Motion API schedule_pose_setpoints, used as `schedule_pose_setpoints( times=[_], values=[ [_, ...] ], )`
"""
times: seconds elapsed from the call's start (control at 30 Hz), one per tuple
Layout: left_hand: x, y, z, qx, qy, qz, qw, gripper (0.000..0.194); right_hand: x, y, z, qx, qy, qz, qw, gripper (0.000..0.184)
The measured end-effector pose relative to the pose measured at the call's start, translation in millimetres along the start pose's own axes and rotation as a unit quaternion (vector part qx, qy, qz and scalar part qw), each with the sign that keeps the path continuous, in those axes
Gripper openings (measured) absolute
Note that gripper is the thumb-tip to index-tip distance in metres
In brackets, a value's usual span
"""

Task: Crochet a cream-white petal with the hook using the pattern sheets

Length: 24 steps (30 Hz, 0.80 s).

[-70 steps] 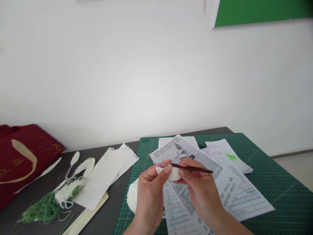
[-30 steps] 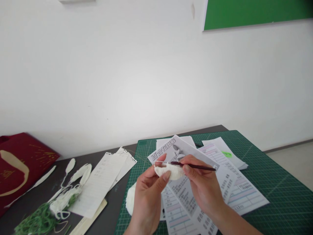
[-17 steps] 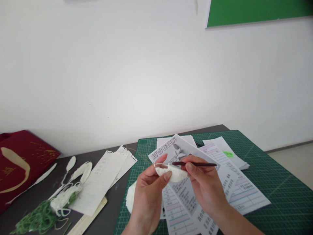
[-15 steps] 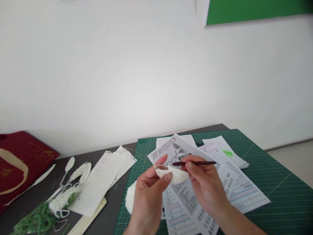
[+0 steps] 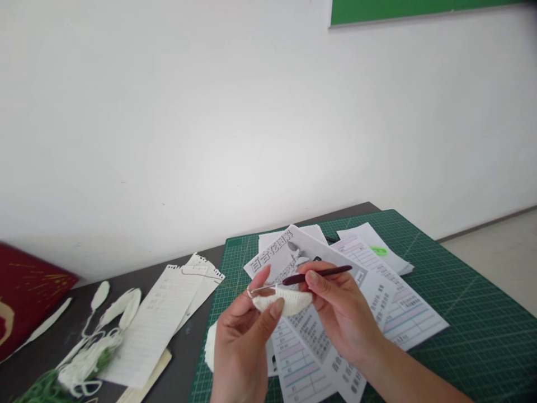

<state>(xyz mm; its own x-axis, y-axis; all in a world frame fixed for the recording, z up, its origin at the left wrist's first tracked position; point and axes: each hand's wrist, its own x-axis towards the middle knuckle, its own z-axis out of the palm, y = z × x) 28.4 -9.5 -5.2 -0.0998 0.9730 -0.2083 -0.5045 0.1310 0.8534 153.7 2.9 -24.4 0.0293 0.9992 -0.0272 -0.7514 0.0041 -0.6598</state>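
Observation:
A small white crochet piece (image 5: 297, 303), curved along its lower edge, is pinched between the thumb and fingers of my left hand (image 5: 247, 330). The index finger of that hand is raised, with white yarn passing over it. My right hand (image 5: 342, 308) grips the dark brown handle of a crochet hook (image 5: 318, 275) like a pen. The hook's thin metal shaft points left across the top edge of the piece, its tip near the yarn by my left index finger. A ball of white yarn (image 5: 210, 346) lies partly hidden behind my left wrist.
Printed sheets (image 5: 361, 336) fan out on a green cutting mat (image 5: 423, 280) beneath my hands. A bright green clip (image 5: 378, 251) rests on papers. To the left lie handwritten notes (image 5: 155, 319), white crochet petals (image 5: 100, 295), tangled green yarn (image 5: 42, 389) and a dark red bag (image 5: 37, 285).
The hook, earlier lying level close along the piece, now slants with its handle raised to the right. My left index finger has lifted. The whole view has shifted, moving things left.

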Motion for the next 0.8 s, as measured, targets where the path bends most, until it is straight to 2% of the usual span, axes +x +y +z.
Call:
schedule_pose_setpoints(
  times=[0.2,0.43,0.67,0.8],
  values=[
    [-4,1,2.3,-0.019,0.012,-0.002,1.0,0.04,-3,2,0,-0.037,0.009,-0.033,0.999,0.012],
    [-9,-5,6.1,-0.032,0.023,0.029,0.999,0.044,-1,1,2,-0.007,-0.015,0.018,1.0,0.013],
    [-12,-9,1.9,-0.022,0.053,0.059,0.997,0.043,-2,1,2,-0.023,-0.049,0.01,0.998,0.017],
    [-13,-9,3.8,-0.024,0.048,0.052,0.997,0.043,-3,1,2,-0.019,-0.04,0.005,0.999,0.018]
  ],
)
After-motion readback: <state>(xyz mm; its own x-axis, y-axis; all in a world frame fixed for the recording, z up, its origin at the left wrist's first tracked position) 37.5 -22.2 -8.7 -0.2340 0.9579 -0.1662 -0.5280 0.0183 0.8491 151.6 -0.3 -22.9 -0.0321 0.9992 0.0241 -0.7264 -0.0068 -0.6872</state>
